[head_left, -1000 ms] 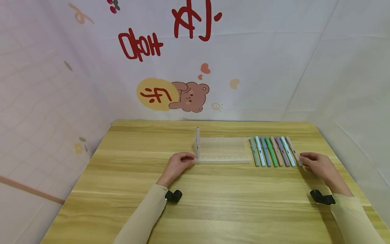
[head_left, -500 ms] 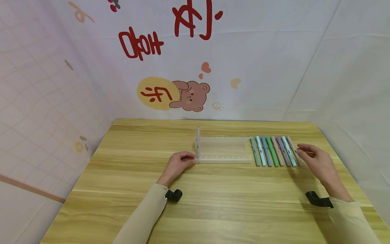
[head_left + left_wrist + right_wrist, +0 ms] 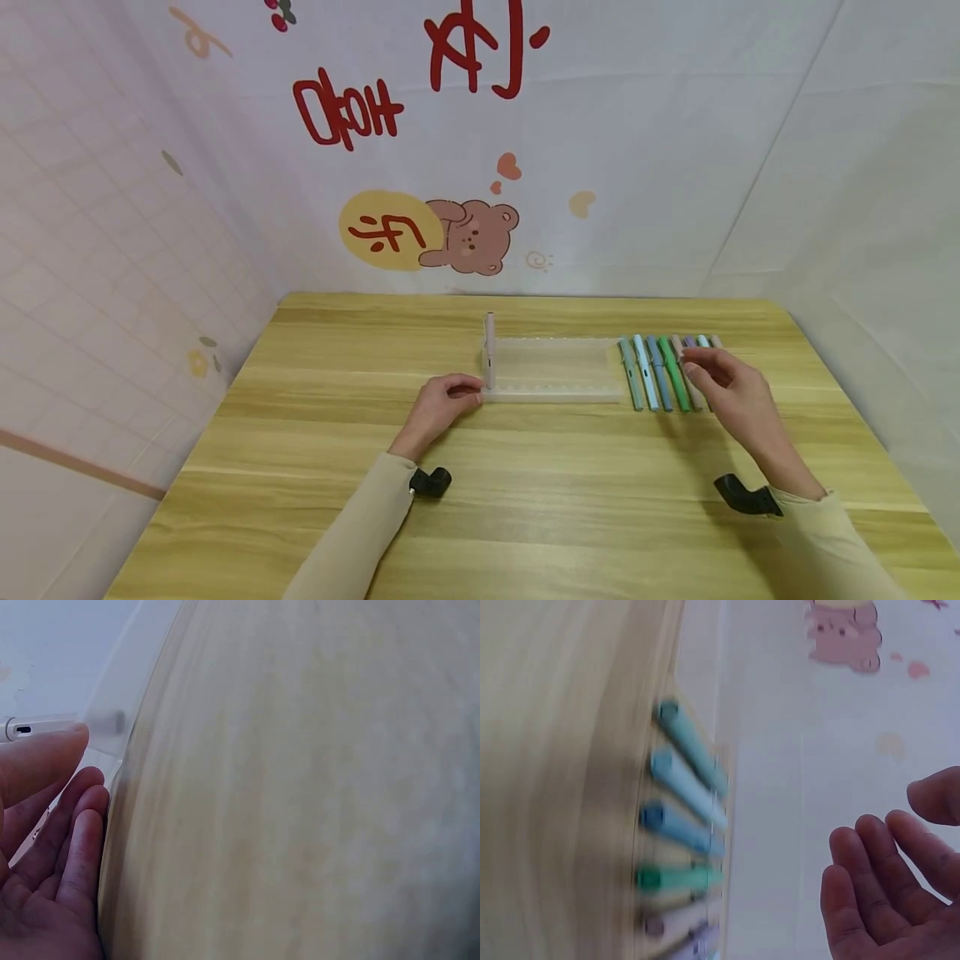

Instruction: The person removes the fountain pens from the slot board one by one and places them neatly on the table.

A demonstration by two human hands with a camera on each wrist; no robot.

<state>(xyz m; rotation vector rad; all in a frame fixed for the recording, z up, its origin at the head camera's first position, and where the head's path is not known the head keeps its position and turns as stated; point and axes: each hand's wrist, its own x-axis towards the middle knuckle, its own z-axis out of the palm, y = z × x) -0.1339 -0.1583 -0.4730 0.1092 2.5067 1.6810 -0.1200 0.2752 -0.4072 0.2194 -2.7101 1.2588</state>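
Observation:
A clear plastic pen rack with a notched front ledge lies on the table. At its left end a pale pink pen stands upright. My left hand holds that end of the rack between thumb and fingers; in the left wrist view the thumb and fingertips are at its corner. To the right lies a row of capped pens, among them a grey-green one, a light blue one, a blue one and a green one. My right hand hovers over the row's right part, fingers loosely bent, holding nothing, hiding several pens.
The wooden table runs up to a white printed cloth backdrop behind and at both sides. Black wrist cameras sit on the left wrist and the right wrist.
My right hand has risen from the rightmost pen and moved left over the row, with nothing in it. The left hand stays at the rack's end; the pens have not moved.

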